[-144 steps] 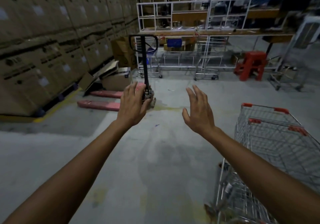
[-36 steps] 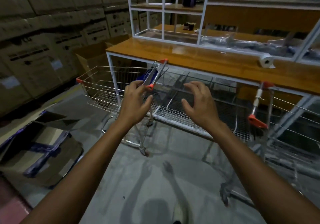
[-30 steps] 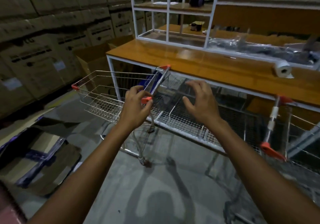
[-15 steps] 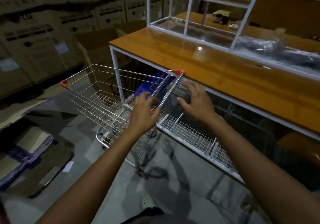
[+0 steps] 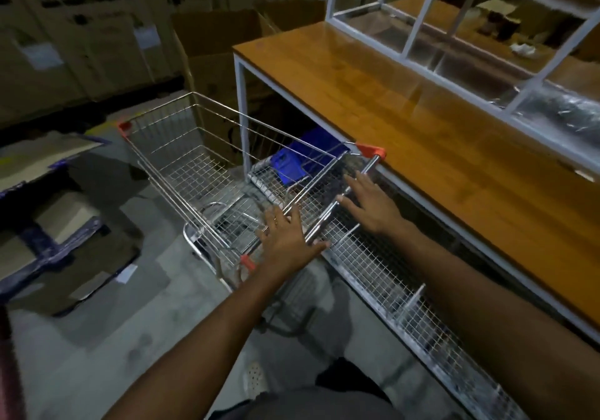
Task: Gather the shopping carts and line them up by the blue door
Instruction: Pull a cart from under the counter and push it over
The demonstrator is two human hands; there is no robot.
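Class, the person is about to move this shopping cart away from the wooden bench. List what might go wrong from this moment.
1. The left hand and right hand lie open on the cart handle, not curled round it, so a pull may slip.
2. The shopping cart stands close beside the bench's white leg and wire shelf; it may snag.
3. Loose flattened cardboard lies on the floor at left; wheels could catch if the cart swings there.

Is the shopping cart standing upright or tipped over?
Upright. The shopping cart has its basket open toward the top with the wire bottom below, and its handle sits high at the rear.
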